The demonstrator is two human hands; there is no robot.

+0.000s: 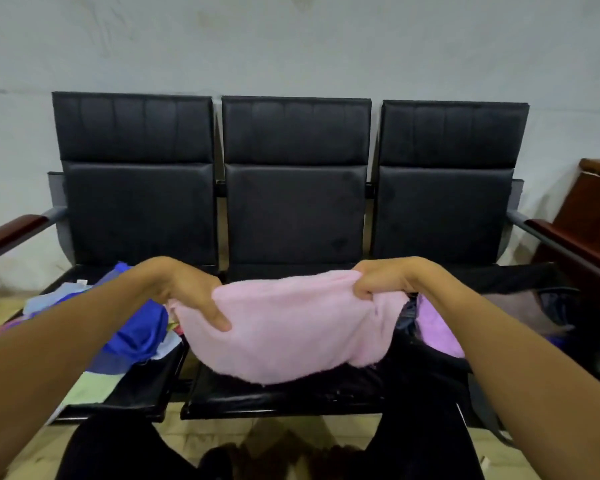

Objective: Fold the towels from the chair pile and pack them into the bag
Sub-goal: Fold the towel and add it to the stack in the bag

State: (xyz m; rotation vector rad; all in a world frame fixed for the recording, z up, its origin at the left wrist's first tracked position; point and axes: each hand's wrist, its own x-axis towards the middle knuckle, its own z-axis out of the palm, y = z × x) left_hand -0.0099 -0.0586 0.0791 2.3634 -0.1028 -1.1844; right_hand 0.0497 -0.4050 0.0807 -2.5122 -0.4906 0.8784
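While the heap of loose cloths in blue, pale green and light blue (125,327) waits on the left seat of the black padded three-seat bench (291,209), the folding step is in hand on one piece. At the left, the left hand (191,296) pinches one end of the soft pink terry towel (291,323), thumb on top and fingers tucked beneath. Across the middle seat, the towel hangs stretched between both hands, its lower edge drooping just above the cushion. Further right, the right hand (378,280) clenches the other end in curled fingers. Beyond it, on the right seat, the dark open bag (499,299) already shows a lilac folded towel (437,327) inside. Judging from this, the next move calls for bringing the two ends together into a neat fold, then carrying it rightward to the bag.
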